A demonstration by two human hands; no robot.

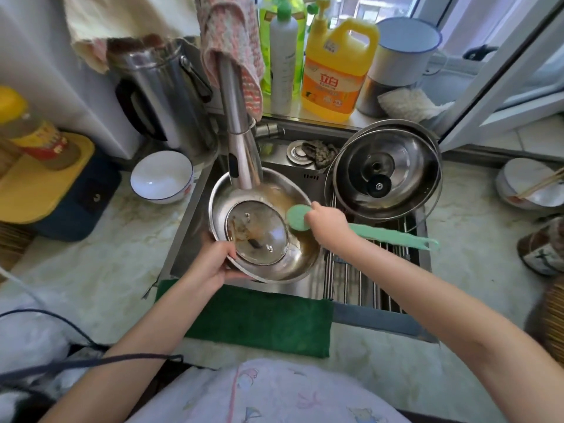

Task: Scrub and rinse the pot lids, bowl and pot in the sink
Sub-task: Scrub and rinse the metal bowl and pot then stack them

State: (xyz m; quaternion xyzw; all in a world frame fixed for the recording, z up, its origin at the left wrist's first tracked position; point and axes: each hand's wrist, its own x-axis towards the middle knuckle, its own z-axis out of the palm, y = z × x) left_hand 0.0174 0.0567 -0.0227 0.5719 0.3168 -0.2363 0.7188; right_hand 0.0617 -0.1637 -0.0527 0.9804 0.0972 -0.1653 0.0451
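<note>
Clasping the steel bowl [302, 261] at its rim is the left grip [213, 261]; to its right, the right grip [325, 221] clutches a green scrubber [297, 217].

I count one steel bowl [302, 261] in the sink's left half and one pot [424, 184] at its back right corner. There are two glass lids: the lid in the bowl [256, 236] and the lid in the pot [366, 166]; I can't tell whether more are stacked there. One green scrubber [299, 218]. Two white bowls on the counter: left white bowl [161, 178], right white bowl [518, 181]. Three bottles on the sill: green bottle [265, 65], white bottle [283, 62], yellow jug [335, 71].
</note>
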